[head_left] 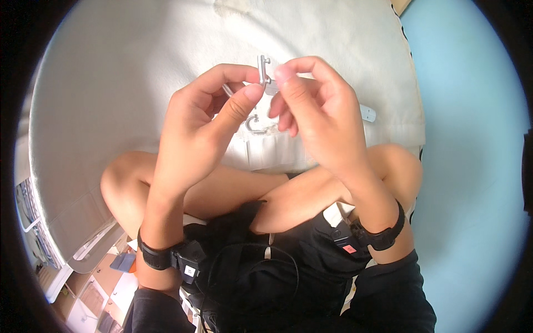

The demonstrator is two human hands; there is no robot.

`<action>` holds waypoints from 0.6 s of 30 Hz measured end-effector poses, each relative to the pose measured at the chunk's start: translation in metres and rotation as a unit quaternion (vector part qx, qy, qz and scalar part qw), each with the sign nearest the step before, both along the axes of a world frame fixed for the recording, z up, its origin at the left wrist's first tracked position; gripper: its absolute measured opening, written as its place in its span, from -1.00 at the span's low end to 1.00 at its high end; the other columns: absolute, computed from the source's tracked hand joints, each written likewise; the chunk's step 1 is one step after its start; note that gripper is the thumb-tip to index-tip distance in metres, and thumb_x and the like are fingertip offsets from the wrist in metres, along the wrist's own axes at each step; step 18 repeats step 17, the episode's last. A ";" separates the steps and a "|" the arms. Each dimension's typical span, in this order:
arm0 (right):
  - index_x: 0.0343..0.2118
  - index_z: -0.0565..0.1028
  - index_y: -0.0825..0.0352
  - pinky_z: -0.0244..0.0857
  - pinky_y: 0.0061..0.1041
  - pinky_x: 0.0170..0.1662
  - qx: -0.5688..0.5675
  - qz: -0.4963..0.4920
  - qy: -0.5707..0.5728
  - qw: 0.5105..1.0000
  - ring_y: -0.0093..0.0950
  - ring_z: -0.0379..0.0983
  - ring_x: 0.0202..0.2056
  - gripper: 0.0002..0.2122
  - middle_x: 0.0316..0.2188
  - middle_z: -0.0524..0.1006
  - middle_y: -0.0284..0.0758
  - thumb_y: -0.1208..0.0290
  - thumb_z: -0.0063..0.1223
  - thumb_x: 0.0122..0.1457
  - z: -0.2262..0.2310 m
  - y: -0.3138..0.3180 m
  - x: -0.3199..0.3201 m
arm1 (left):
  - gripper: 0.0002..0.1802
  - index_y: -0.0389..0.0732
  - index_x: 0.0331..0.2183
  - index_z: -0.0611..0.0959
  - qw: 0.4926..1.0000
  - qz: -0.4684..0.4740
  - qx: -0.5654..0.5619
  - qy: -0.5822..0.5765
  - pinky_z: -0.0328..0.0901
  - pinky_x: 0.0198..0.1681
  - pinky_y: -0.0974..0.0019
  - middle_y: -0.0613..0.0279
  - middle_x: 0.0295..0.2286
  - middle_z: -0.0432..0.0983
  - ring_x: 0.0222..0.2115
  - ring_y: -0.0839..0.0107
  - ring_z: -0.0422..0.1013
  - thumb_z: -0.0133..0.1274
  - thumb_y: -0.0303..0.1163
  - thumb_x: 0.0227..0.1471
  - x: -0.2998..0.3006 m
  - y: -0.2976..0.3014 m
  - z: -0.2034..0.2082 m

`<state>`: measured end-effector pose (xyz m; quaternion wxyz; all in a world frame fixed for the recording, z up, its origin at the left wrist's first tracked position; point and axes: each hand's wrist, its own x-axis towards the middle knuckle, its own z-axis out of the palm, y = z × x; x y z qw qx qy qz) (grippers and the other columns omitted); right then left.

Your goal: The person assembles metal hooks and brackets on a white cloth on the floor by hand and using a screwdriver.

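Note:
My left hand [201, 119] pinches a small silver metal hook [261, 67] between thumb and forefinger, its straight arm pointing up. Two short screws stick out of its right side. Close by on the right, my right hand [327, 114] has its thumb and forefinger pressed together near the lower screw. Whatever lies between those fingertips is hidden. Below both hands a second curved silver hook [253, 126] rests on the white cloth. Part of another metal piece shows behind the left fingers.
Under the hands spreads a white padded surface [111, 111]. A white strip with small holes [367, 113] lies right of my right wrist. My crossed legs [222, 191] border the near side. Pale blue floor or wall [466, 166] fills the right; shelves [100, 288] stand lower left.

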<state>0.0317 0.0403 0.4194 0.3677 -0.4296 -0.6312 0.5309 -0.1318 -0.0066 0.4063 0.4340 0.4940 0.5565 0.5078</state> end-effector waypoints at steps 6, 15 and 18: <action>-0.40 0.42 0.41 0.11 -0.54 -0.52 -0.030 0.025 0.018 0.999 -0.67 0.19 -0.59 -0.74 -0.69 0.34 -0.42 0.30 -0.04 0.34 -0.003 -0.003 0.005 | -0.82 -0.24 -0.29 0.67 0.997 -0.048 -0.037 -0.053 0.00 -0.59 0.56 0.56 -0.66 0.34 -0.64 0.77 0.10 0.16 -0.32 0.15 0.006 -0.007 0.006; -0.37 0.41 0.40 0.13 -0.54 -0.49 0.010 0.045 0.047 0.998 -0.63 0.20 -0.57 -0.77 -0.65 0.34 -0.41 0.34 -0.08 0.35 -0.009 -0.007 0.010 | -0.81 -0.24 -0.34 0.65 0.992 -0.064 -0.074 -0.084 -0.10 -0.61 0.57 0.62 -0.67 0.29 -0.66 0.81 0.03 0.15 -0.31 0.16 0.008 -0.012 0.005; -0.34 0.41 0.31 0.15 -0.71 -0.38 0.002 0.069 0.037 0.997 -0.74 0.20 -0.48 -0.80 -0.51 0.36 -0.53 0.31 -0.12 0.38 -0.005 -0.007 0.013 | -0.81 -0.22 -0.33 0.66 0.991 -0.065 -0.079 -0.085 -0.10 -0.61 0.56 0.62 -0.68 0.28 -0.66 0.80 0.04 0.16 -0.29 0.16 0.006 -0.011 0.004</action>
